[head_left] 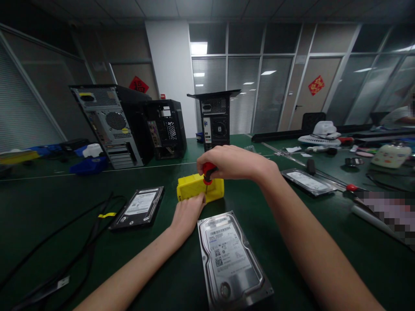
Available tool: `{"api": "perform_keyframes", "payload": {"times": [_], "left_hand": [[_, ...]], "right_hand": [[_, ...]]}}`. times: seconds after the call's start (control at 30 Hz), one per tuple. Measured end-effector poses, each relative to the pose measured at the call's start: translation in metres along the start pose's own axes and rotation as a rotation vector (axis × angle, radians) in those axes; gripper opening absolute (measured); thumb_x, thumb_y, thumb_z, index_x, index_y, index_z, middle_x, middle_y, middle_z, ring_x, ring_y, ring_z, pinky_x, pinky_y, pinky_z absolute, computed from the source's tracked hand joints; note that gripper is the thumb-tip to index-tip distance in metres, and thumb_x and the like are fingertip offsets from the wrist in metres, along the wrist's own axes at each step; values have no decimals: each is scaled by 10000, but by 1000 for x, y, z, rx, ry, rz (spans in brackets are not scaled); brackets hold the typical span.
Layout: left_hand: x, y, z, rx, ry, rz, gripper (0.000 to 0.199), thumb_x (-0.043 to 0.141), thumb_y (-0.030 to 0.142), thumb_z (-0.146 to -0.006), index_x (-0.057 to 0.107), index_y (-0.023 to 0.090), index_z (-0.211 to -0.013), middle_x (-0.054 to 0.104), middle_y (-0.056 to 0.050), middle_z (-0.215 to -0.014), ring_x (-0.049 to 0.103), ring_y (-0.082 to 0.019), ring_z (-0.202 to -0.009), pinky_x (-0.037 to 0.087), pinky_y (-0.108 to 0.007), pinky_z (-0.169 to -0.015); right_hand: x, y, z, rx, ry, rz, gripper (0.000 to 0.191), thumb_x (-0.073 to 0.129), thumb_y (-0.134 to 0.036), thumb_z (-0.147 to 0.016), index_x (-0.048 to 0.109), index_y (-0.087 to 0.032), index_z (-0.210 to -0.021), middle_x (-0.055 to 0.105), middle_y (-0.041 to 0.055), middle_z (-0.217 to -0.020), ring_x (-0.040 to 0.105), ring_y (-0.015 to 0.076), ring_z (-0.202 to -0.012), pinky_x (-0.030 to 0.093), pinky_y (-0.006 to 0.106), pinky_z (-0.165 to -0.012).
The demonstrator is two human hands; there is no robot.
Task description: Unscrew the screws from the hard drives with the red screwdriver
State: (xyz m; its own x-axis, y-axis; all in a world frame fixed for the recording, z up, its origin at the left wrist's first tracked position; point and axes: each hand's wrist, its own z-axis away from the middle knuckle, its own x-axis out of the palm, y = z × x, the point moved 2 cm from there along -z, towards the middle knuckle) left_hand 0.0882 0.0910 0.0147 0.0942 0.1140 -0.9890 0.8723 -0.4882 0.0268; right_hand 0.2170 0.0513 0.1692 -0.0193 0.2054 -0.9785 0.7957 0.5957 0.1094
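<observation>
My right hand (231, 162) grips a red and black screwdriver (208, 176), its shaft pointing down over a small yellow plastic bin (186, 189). Beside the tip, my left hand (188, 212) is closed at the bin's near edge; its fingertips are mostly hidden, and I cannot tell what they pinch. A silver hard drive (238, 276) lies label up just in front of me, between my forearms. Another hard drive (140, 208) with a dark frame rests to the left of my left hand.
Computer cases (125, 129) stand at the back left, and another case (216, 123) is behind my hands. Black cables (89, 242) cross the left side of the green table (155, 268). A third hard drive (308, 181) lies to the right. A person (400, 114) is at the far right.
</observation>
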Motion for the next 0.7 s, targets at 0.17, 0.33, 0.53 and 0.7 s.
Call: {"api": "perform_keyframes", "payload": {"times": [0.17, 0.33, 0.53, 0.7], "left_hand": [[-2, -1, 1, 47, 2, 47, 164, 392, 262, -951, 496, 170, -1038, 679, -92, -921, 677, -234, -823, 494, -296, -656], [-12, -5, 2, 204, 145, 296, 118, 402, 265, -940, 486, 181, -934, 639, -33, -856, 639, -180, -768, 459, -260, -644], [-19, -3, 18, 285, 205, 479, 141, 502, 309, -887, 542, 185, -835, 607, 0, -805, 581, -154, -731, 440, -258, -648], [-23, 3, 27, 321, 247, 500, 115, 592, 310, -844, 607, 197, -826, 641, -7, -871, 588, -177, -836, 450, -305, -756]], "right_hand": [[0, 2, 0, 7, 1, -11, 233, 605, -218, -751, 642, -231, -981, 643, 25, -998, 586, 160, -866, 363, 239, -649], [-2, 9, 4, -6, 23, -59, 238, 602, -214, -759, 637, -223, -995, 636, 37, -1021, 583, 149, -876, 379, 226, -674], [-10, 20, 12, -15, 52, -140, 249, 582, -227, -777, 627, -187, -1019, 631, 40, -1023, 568, 123, -849, 391, 202, -658], [-18, 29, 23, 12, 76, -201, 245, 585, -215, -772, 622, -163, -1009, 626, 43, -986, 559, 120, -845, 395, 204, -663]]}}
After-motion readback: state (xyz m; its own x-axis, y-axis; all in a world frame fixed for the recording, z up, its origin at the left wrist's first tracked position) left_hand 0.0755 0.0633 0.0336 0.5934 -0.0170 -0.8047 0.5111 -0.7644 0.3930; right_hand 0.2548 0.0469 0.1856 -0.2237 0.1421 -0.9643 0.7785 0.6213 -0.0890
